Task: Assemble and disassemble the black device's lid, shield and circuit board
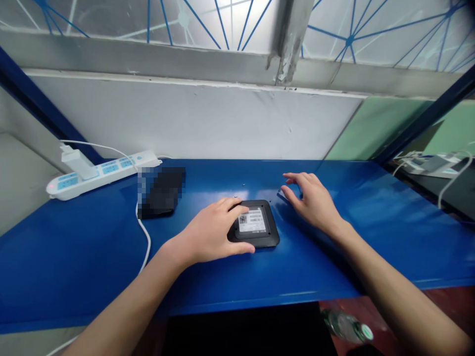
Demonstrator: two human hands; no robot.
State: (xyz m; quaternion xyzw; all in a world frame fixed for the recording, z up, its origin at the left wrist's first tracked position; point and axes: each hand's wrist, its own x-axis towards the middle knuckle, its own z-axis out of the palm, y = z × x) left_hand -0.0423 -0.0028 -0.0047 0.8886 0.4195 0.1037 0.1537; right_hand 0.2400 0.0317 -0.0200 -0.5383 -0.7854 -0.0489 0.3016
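A flat black square device (273,232) with rounded corners lies on the blue tabletop, a white printed label with a square code facing up. My left hand (211,230) grips its left side, with the thumb along the near edge and the fingers reaching over the far edge and the label. To the right of the device, my right hand (311,200) hovers over the table, thumb and fingers apart, with nothing visible between them. A few tiny dark bits, too small to name, lie by the device's far edge.
On the left is a white power strip (107,173) with a white adapter (78,162) plugged in. Near it lies a pixelated black object (163,193), with a white cable (147,240) alongside. A plastic bottle (347,326) is below the table's front edge. A wall stands behind.
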